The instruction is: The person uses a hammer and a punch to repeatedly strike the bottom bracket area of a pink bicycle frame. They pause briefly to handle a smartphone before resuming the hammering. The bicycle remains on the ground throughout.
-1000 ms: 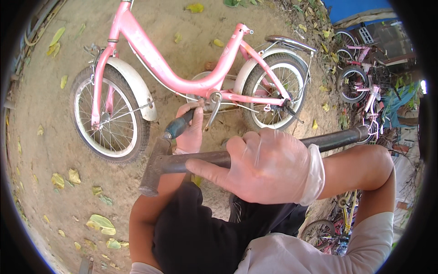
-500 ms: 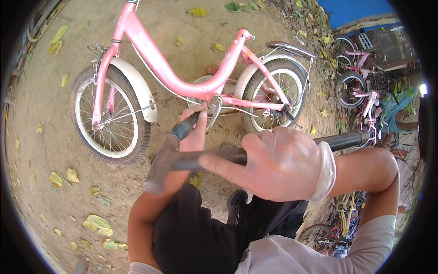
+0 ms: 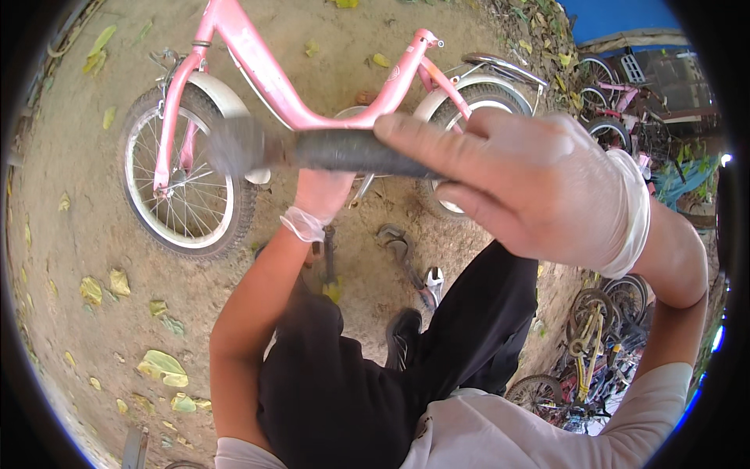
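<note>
My right hand (image 3: 547, 187) wears a thin whitish glove and is closed round the dark handle of a hammer (image 3: 351, 152). The hammer's blurred head is raised in front of the pink bicycle's front wheel (image 3: 183, 176). Below the handle, my gloved left hand (image 3: 324, 190) is by the crank of the pink bicycle (image 3: 269, 82). The hammer handle covers its fingers and whatever is in them; half a second ago they were round a short dark rod. A crank arm (image 3: 362, 190) shows just right of that hand. The bicycle has no saddle on its seat tube.
A wrench (image 3: 402, 248) with a bright-jawed tool (image 3: 433, 286) lies on the dirt ground between my feet and the bicycle. Another tool (image 3: 330, 254) lies by my left forearm. More bicycles (image 3: 590, 352) are heaped at the right. Yellow leaves (image 3: 166, 367) are scattered about.
My right hand has lifted the hammer up and away from the dark rod at my left hand. My left hand stays by the crank. The view has shifted slightly.
</note>
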{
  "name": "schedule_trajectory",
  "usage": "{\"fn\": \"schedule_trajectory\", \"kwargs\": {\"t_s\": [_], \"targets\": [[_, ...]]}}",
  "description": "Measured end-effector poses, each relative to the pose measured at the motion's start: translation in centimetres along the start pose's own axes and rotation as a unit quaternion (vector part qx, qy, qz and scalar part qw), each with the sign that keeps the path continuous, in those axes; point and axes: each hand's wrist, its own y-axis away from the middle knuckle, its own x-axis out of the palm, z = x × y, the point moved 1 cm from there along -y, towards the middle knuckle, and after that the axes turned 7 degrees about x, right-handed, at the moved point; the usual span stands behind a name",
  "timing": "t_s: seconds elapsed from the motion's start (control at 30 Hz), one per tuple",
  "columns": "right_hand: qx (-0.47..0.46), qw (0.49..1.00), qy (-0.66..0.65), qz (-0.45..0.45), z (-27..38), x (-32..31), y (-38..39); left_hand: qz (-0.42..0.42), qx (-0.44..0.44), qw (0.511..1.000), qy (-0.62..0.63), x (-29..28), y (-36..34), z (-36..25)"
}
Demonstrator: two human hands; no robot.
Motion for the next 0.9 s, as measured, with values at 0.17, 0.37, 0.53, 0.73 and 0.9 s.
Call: {"fn": "schedule_trajectory", "kwargs": {"t_s": [0.17, 0.37, 0.53, 0.73, 0.9], "targets": [[0.056, 0.996, -0.042, 0.047, -1.2, -0.6, 0.1, 0.023, -0.116, 0.984, 0.135, -1.1, -2.3, -2.1], [0.024, 0.990, -0.133, -0.049, -2.4, -0.1, 0.4, 0.010, -0.140, 0.987, 0.078, -0.5, -3.6, -3.4], [0.026, 0.997, -0.072, 0.025, -2.8, -0.4, -0.2, -0.024, -0.075, 0.986, 0.149, 0.1, -3.4, -3.0], [0.007, 0.995, -0.103, -0.010, -1.9, -1.0, -1.1, -0.048, -0.086, 0.984, 0.151, 0.4, -3.2, -2.8], [-0.006, 0.996, -0.086, -0.037, -2.4, -1.1, -1.3, 0.011, -0.056, 0.996, 0.069, 0.2, -4.2, -2.6]]}}
